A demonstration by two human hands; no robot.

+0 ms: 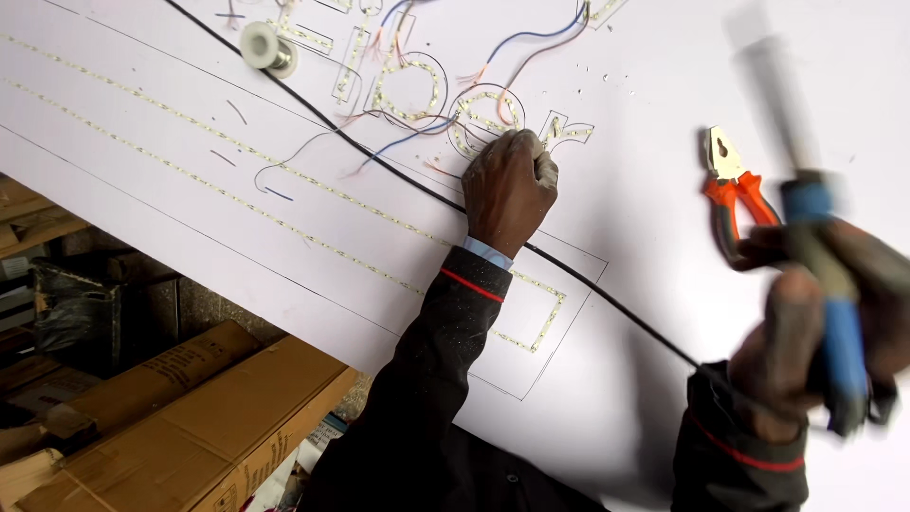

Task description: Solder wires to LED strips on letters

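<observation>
- One blue-handled tool [839, 332], blurred and hard to identify, is gripped in the right hand [815, 322] at the right edge of the white board [645, 180].
- The left hand [509, 185] is clenched, pressing on one of the LED-strip letters [483, 118]; whether it pinches anything is hidden.
- One black cable [588, 289] crosses the board.
- One pair of orange pliers [735, 185], one white spool [265, 47].
- Two cardboard boxes [190, 417] below, cut off.

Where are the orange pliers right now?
In the head view the orange-handled pliers lie on the white board at the right, just above the right hand holding a blue-handled tool, well right of the left hand.
</observation>
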